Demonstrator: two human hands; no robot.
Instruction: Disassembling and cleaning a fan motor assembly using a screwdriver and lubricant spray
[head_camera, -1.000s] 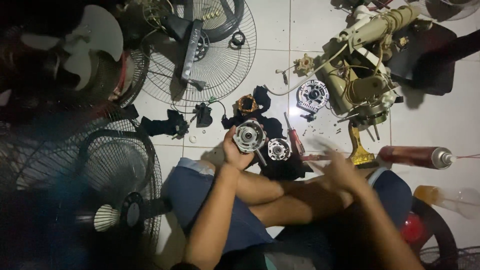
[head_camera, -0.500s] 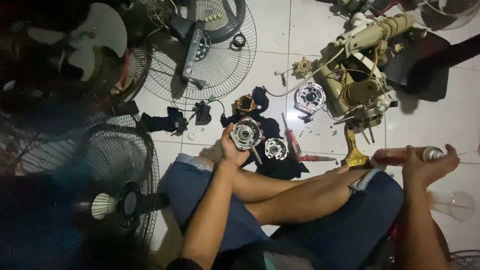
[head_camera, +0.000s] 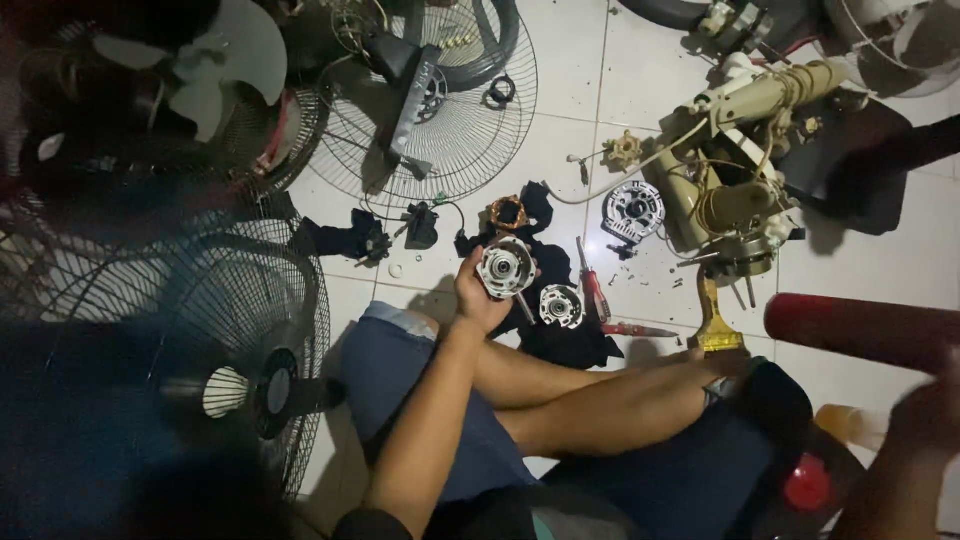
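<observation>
The left hand (head_camera: 478, 296) was closed around a round silver metal fan motor housing (head_camera: 505, 268), held above a black cloth (head_camera: 570, 340). The blurred right hand (head_camera: 925, 410) gripped a dark red cylindrical spray can (head_camera: 860, 330), well apart from the left hand, rightward.

The motor housing (head_camera: 505, 268) in the left hand (head_camera: 478, 295) is bare cast metal with a dull silvery sheen, and it lies over a matt black cloth (head_camera: 560, 335). The spray can (head_camera: 860, 330) in the right hand (head_camera: 925, 410) looks like smooth red-painted metal. The floor tiles (head_camera: 860, 265) are glossy white ceramic, the fan guard (head_camera: 445, 130) thin metal wire, and the screwdriver (head_camera: 594, 288) has a shiny red plastic handle.
</observation>
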